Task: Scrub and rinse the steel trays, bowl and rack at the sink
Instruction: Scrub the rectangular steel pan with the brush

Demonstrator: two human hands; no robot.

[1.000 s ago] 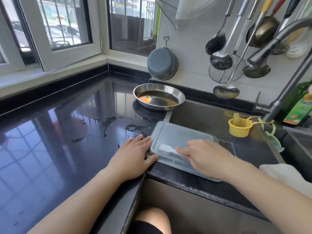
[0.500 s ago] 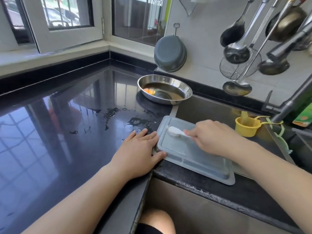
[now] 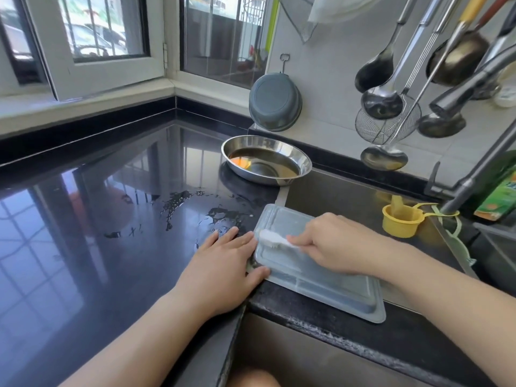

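Note:
A rectangular grey steel tray lies upside down across the sink's front left corner. My left hand rests flat on the black counter, its thumb and fingers against the tray's left edge. My right hand grips a small white brush, whose head presses on the tray's far left part. A round steel bowl with brown liquid and an orange bit sits on the counter behind the tray.
The black counter has water splashes near the tray. A yellow cup sits on the sink's right ledge by the faucet and a green bottle. Ladles and a strainer hang on the wall, and a grey basin too.
The brush head has moved back and forth on the tray and now sits near its far left corner. My left hand stays against the tray's edge. The view has shifted closer.

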